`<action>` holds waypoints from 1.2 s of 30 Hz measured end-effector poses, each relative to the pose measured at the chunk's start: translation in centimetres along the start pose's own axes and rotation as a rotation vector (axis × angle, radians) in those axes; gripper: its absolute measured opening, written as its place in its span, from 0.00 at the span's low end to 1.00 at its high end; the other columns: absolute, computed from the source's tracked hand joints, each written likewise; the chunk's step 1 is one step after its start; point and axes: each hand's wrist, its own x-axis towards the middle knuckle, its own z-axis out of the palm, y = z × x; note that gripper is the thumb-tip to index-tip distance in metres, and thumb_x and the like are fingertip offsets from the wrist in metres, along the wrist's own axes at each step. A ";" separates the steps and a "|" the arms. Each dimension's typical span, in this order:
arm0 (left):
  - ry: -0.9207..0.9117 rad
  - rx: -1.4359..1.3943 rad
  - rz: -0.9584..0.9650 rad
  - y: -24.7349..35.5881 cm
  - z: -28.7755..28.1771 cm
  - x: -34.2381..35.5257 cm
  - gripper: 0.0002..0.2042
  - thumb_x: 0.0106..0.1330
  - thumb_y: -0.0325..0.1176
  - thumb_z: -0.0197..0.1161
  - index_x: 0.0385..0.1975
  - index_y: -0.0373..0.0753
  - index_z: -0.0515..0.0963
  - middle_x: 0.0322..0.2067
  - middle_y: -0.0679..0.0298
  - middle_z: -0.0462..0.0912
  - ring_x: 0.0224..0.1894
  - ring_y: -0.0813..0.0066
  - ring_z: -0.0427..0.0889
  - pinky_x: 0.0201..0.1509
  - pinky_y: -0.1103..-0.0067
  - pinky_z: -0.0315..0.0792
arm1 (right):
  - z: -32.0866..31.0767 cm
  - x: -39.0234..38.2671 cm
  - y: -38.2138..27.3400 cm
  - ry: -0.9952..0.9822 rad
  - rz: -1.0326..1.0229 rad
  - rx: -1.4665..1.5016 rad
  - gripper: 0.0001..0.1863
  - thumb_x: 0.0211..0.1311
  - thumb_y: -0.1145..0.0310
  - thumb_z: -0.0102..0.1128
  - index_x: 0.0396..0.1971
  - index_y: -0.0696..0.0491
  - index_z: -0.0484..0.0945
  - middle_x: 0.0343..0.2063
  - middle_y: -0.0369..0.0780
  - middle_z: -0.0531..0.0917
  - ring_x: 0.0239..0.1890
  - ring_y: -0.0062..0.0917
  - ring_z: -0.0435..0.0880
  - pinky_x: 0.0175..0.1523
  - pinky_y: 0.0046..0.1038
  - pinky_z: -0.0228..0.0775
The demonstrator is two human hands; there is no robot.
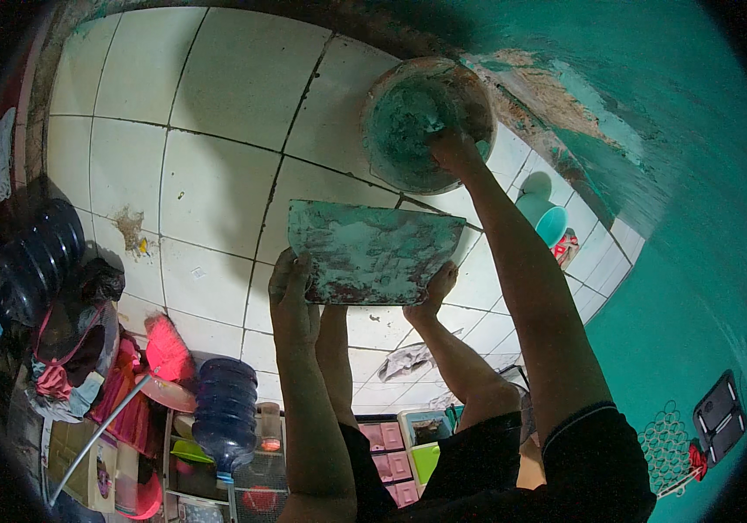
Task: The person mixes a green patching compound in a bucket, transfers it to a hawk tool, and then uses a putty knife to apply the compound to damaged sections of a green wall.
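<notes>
My left hand (290, 283) is closed on the left edge of a flat rectangular board (378, 253), its top smeared with pale green plaster. The board is held level above the tiled floor, over my bare feet. Out to the far right, my right hand (453, 150) reaches into a round bucket (482, 100) coated inside with wet greenish plaster (404, 113). The fingers of that hand are curled together. A small pale piece shows at their tips, but what it belongs to is hidden in the bucket.
Beside the bucket runs a green wall (678, 261) with a rough, flaked patch (556, 100). A turquoise pail (543, 220) lies by the wall's foot. A pink-headed broom (168, 349), a blue water jug (225, 410) and a second jug (42, 253) crowd the left side.
</notes>
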 end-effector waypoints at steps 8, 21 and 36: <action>0.054 -0.076 0.015 -0.1 0.1 0.3 0.10 0.67 0.28 0.52 0.45 0.34 0.72 0.41 0.60 0.79 0.44 0.75 0.77 0.48 0.78 0.72 | -2.2 -1.2 -1.6 0.265 0.306 0.454 0.12 0.57 0.66 0.46 0.33 0.52 0.80 0.35 0.46 0.81 0.38 0.42 0.81 0.40 0.42 0.74; 0.019 0.023 -0.020 -0.6 0.2 0.9 0.17 0.65 0.27 0.52 0.54 0.31 0.64 0.48 0.57 0.73 0.51 0.67 0.72 0.53 0.72 0.69 | -3.4 4.5 -0.2 0.132 0.190 0.199 0.12 0.55 0.68 0.46 0.29 0.56 0.79 0.30 0.50 0.81 0.33 0.43 0.82 0.39 0.42 0.75; 0.005 -0.045 -0.034 -0.5 0.0 1.4 0.13 0.65 0.27 0.51 0.48 0.33 0.67 0.44 0.58 0.75 0.47 0.70 0.74 0.52 0.74 0.70 | -3.8 3.9 0.5 0.215 -0.159 0.133 0.12 0.58 0.64 0.50 0.37 0.51 0.80 0.31 0.46 0.82 0.36 0.34 0.83 0.43 0.35 0.76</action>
